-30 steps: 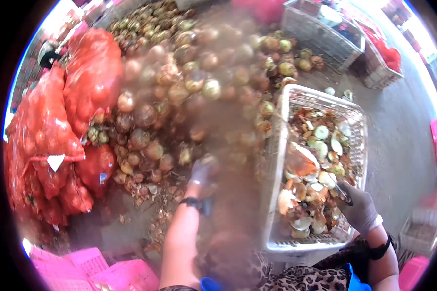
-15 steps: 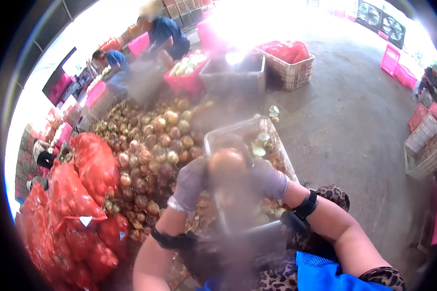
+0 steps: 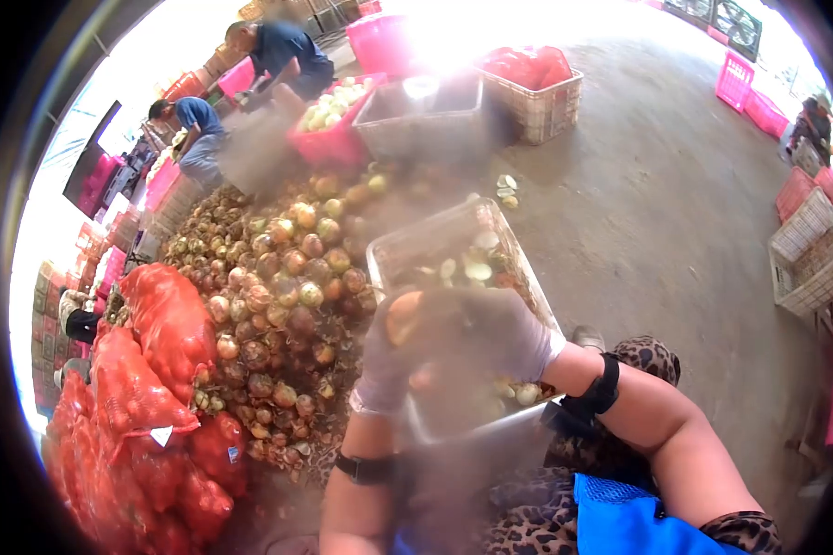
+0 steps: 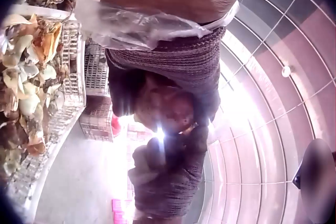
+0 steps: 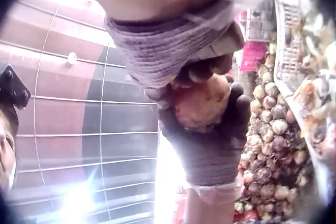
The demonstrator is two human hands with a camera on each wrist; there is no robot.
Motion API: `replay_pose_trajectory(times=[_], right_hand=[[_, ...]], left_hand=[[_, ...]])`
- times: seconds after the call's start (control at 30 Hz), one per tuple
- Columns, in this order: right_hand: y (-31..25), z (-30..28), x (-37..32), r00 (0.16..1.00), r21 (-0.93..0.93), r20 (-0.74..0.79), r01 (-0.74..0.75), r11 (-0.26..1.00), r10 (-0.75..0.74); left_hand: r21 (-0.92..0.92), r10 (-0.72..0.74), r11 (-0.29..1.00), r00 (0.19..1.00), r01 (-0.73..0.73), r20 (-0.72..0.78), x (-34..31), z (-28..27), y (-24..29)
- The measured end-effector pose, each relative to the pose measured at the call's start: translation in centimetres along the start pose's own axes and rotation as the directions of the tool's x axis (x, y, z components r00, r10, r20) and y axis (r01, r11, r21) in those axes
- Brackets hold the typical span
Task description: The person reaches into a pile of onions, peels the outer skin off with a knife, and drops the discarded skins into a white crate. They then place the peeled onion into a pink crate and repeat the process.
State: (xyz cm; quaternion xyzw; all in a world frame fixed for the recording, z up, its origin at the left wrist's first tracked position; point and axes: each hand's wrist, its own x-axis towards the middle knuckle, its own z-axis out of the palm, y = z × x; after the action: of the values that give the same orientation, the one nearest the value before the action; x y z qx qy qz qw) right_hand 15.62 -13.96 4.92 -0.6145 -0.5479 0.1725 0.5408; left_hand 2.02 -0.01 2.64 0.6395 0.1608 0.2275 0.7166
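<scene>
Concrete floor (image 3: 676, 213), on which the person sits, with other people and crates at its far side. To the person's left lies a large pile (image 3: 278, 277) of unpeeled onions, and red mesh sacks (image 3: 157, 351) lie against its near left edge. Directly ahead, touching the pile's right edge, stands a white crate (image 3: 416, 227) holding skins and cut-offs (image 3: 477, 268). Both hands are gloved and meet above the near half of this crate. The left hand (image 3: 384, 365) comes up from below, the right hand (image 3: 514, 338) closes in from the right side. Between them is one onion (image 3: 407, 314), held in the air above the crate and clear of the scraps. The wrist views confirm that each hand has its fingers curled round the onion, one cupping it from each side. The head view is blurred at that spot. No blade can be made out in either hand, and the pictures do not settle whether one is held. Judgement: the step in hand is the stripping or trimming of this single onion over the crate. Any next move calls for a firm hold with one hand while the other works the skin, kept above the crate so that waste falls inside it.
</scene>
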Motion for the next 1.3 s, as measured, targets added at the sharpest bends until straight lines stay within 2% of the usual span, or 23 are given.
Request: replay_pose_trajectory(times=[0.03,0.07,0.1,0.13,0.17,0.2,0.23,0.27,0.3,0.37,0.4,0.47,0.57,0.77,0.87,0.97,1.07,1.1,1.13,1.17,1.2,1.27,1.3], right_hand=[[0.8,0.1,0.5,0.995,0.201,0.047,-0.101,0.974,0.094],[3.5,0.4,0.8,0.97,0.45,-0.051,-0.189,0.873,0.237],[7.3,0.9,0.8,0.915,0.676,-0.105,-0.221,0.703,0.389],[9.3,0.9,1.3,0.839,0.853,-0.108,-0.197,0.483,0.534],[8.6,-0.2,2.8,0.777,0.508,-0.127,-0.483,0.713,0.617],[8.6,0.1,2.7,0.873,0.177,-0.165,-0.432,0.884,0.46],[8.5,0.5,2.5,0.939,-0.261,-0.199,-0.326,0.909,0.279],[8.4,0.9,2.4,0.97,-0.595,-0.225,-0.214,0.775,0.096],[6.5,1.6,1.7,0.985,-0.606,-0.168,-0.127,0.785,0.03],[2.2,2.6,0.5,0.997,-0.482,-0.049,-0.075,0.873,0.059],[-0.2,2.9,0.0,0.989,-0.344,0.026,-0.126,0.93,0.144],[-1.4,3.6,-0.3,0.995,-0.241,0.096,0.009,0.97,0.015],[-0.6,4.4,-0.4,0.989,-0.308,0.144,0.088,0.947,-0.045],[-0.2,4.4,-0.4,0.976,-0.395,0.211,0.132,0.909,-0.05],[0.1,4.4,-0.5,0.959,-0.437,0.281,0.113,0.893,0.017],[1.3,4.4,-0.7,0.928,-0.501,0.371,0.175,0.848,0.028],[0.3,4.3,-0.7,0.925,-0.627,0.289,-0.011,0.779,0.245],[0.2,4.2,-0.5,0.936,-0.621,0.287,0.018,0.784,0.206],[0.1,4.1,-0.3,0.944,-0.614,0.284,0.046,0.788,0.166],[0.0,4.1,-0.2,0.952,-0.606,0.279,0.071,0.792,0.128],[-0.4,3.9,-0.1,0.937,-0.611,0.299,0.041,0.791,0.182],[-1.0,3.5,0.3,0.9,-0.624,0.328,-0.023,0.781,0.288],[-0.9,3.3,0.3,0.892,-0.632,0.323,-0.046,0.774,0.317]], left_hand=[[0.07,0.02,0.997,0.997,-0.025,0.07,0.0,-0.8,-0.5],[0.141,0.038,0.988,0.99,-0.057,0.139,0.0,-1.4,-0.7],[-0.196,-0.06,0.976,0.983,0.094,0.173,-0.6,-0.4,0.7],[-0.315,-0.088,0.938,0.98,0.142,0.18,-0.8,-0.9,-0.1],[-0.381,-0.062,0.914,0.977,0.139,0.206,-1.0,-1.8,-0.8],[-0.444,-0.034,0.886,0.973,0.134,0.228,-1.3,-2.6,-1.2],[-0.491,-0.082,0.857,0.982,0.158,0.172,-1.6,-2.9,-0.8],[-0.54,-0.13,0.824,0.985,0.171,0.114,-1.8,-3.0,-0.3],[-0.59,-0.179,0.788,0.982,0.178,0.057,-1.9,-3.3,0.0],[-0.574,-0.172,0.809,0.985,0.127,-0.025,-2.2,-4.7,-0.5],[-0.564,-0.176,0.818,0.982,0.111,-0.062,-2.4,-5.2,-1.1],[-0.561,-0.157,0.822,0.986,0.096,-0.063,-2.5,-5.7,-0.9],[-0.568,-0.05,0.822,0.999,0.049,0.014,-2.6,-5.6,0.4],[-0.533,-0.042,0.845,0.999,0.03,-0.01,-2.6,-4.8,1.8],[-0.489,-0.044,0.868,0.993,0.092,0.108,-2.3,-5.6,1.2],[-0.104,0.012,0.994,0.987,-0.029,-0.158,-3.1,-2.6,3.8],[-0.077,-0.011,0.997,0.979,-0.006,-0.205,-3.2,-2.6,3.5],[-0.341,-0.11,0.937,0.99,0.073,-0.091,-3.2,-3.2,2.6],[-0.569,-0.176,0.805,0.983,0.171,0.045,-3.3,-4.2,0.8],[-0.662,-0.194,0.722,0.977,0.202,0.086,-3.6,-4.8,-0.7],[-0.744,-0.212,0.626,0.969,0.234,0.126,-3.8,-5.4,-2.2],[-0.738,-0.219,0.659,0.976,0.146,-0.002,-4.1,-5.3,-4.1],[-0.03,0.017,0.999,0.983,-0.024,-0.185,-3.6,-2.9,0.0]])
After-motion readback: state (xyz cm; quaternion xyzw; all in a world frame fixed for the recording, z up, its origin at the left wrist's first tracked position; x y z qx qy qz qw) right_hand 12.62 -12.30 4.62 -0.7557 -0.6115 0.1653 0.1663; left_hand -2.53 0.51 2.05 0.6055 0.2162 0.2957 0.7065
